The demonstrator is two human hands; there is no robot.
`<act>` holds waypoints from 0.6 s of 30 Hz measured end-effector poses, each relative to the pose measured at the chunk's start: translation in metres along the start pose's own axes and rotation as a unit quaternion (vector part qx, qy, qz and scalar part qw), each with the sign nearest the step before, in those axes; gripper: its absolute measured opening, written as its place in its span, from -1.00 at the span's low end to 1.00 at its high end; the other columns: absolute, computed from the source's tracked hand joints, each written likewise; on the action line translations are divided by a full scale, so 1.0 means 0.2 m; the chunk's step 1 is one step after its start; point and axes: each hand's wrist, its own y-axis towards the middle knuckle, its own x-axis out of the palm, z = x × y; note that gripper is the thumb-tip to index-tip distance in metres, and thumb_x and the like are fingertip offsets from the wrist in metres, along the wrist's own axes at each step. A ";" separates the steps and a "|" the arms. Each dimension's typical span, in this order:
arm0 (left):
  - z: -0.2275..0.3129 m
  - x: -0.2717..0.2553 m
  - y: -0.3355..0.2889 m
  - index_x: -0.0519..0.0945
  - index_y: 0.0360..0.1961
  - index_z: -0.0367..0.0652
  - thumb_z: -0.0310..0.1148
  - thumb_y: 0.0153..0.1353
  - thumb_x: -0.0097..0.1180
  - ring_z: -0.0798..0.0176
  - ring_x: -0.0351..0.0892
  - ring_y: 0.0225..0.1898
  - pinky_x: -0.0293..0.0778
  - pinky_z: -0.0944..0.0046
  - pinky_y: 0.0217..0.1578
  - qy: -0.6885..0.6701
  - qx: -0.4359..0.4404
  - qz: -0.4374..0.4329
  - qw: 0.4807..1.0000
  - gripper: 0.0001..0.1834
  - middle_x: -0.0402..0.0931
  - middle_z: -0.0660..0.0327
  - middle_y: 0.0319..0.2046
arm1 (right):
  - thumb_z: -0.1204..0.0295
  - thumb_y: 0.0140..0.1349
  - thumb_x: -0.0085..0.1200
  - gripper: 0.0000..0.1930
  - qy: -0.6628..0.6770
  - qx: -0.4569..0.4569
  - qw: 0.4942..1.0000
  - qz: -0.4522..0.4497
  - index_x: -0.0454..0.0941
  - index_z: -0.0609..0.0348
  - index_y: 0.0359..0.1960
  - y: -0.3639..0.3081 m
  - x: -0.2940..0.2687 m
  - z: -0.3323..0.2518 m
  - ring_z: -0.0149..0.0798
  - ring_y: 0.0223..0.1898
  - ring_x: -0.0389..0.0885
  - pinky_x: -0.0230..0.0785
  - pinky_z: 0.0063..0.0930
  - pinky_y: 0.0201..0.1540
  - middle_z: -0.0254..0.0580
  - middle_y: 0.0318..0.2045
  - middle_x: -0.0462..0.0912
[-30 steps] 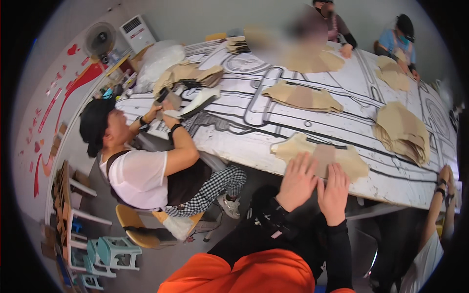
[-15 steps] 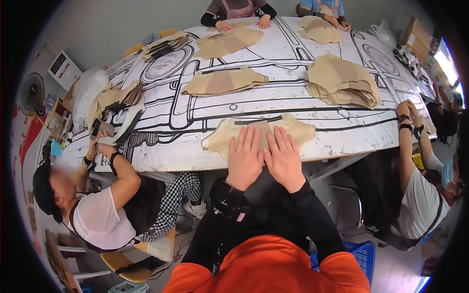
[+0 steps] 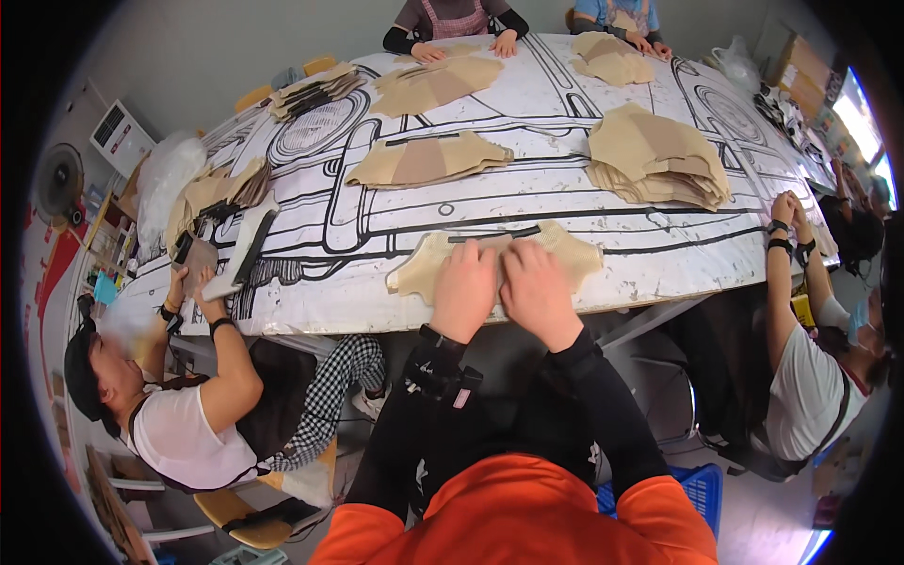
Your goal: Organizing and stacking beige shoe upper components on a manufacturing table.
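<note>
A beige mesh fabric piece [image 3: 576, 256] with a brownish middle lies flat near the table's front edge, a black strip [image 3: 508, 233] running along its far edge. My left hand [image 3: 466, 290] is closed on the fabric's middle, fingers curled under. Close beside it, my right hand [image 3: 539, 292] also has curled fingers gripping the same brownish part. The fingertips are hidden, and so is the fabric beneath my hands. Both wings of the piece stick out past my hands.
Beyond lie a similar fabric stack [image 3: 428, 158], a taller stack [image 3: 659, 155] to the right, and more stacks farther back. A person at left [image 3: 193, 414] handles a brown piece; another sits at right [image 3: 815, 377]. Two people work across the table [image 3: 311, 306]. A blue basket [image 3: 702, 494] stands below.
My hands went from lying flat with straight fingers to curled fingers gripping the fabric's middle. At left, the person's hands and brown piece shifted, and the pale strip beside them now lies on the table.
</note>
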 end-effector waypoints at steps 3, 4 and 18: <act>-0.04 0.07 -0.01 0.65 0.01 -0.28 -0.46 0.34 0.24 -0.13 0.56 0.04 0.53 -0.08 0.03 0.018 0.079 0.032 0.996 -0.76 0.55 0.00 0.01 | 0.46 0.24 0.19 -0.65 0.051 -0.057 0.996 0.055 0.62 0.25 0.07 -0.02 0.05 0.01 0.10 0.18 0.59 0.43 -0.01 0.24 -0.01 0.14 0.62; -0.06 0.07 -0.02 0.66 0.02 -0.27 -0.48 0.35 0.23 -0.13 0.56 0.05 0.54 -0.07 0.04 -0.005 0.082 0.058 0.995 -0.76 0.56 0.01 0.00 | 0.46 0.24 0.19 -0.65 0.051 -0.055 0.996 0.053 0.62 0.25 0.07 -0.02 0.05 0.01 0.10 0.18 0.59 0.43 -0.01 0.24 -0.01 0.14 0.62; -0.15 -0.04 -0.11 0.63 0.05 -0.33 -0.34 0.35 0.32 -0.19 0.57 0.10 0.53 -0.08 0.11 -0.017 -0.043 0.109 0.993 -0.66 0.57 -0.05 0.00 | 0.35 0.30 0.20 -0.72 0.024 0.024 0.997 0.069 0.65 0.17 -0.01 -0.03 -0.06 0.13 0.01 0.19 0.62 0.45 -0.06 0.27 -0.07 0.08 0.66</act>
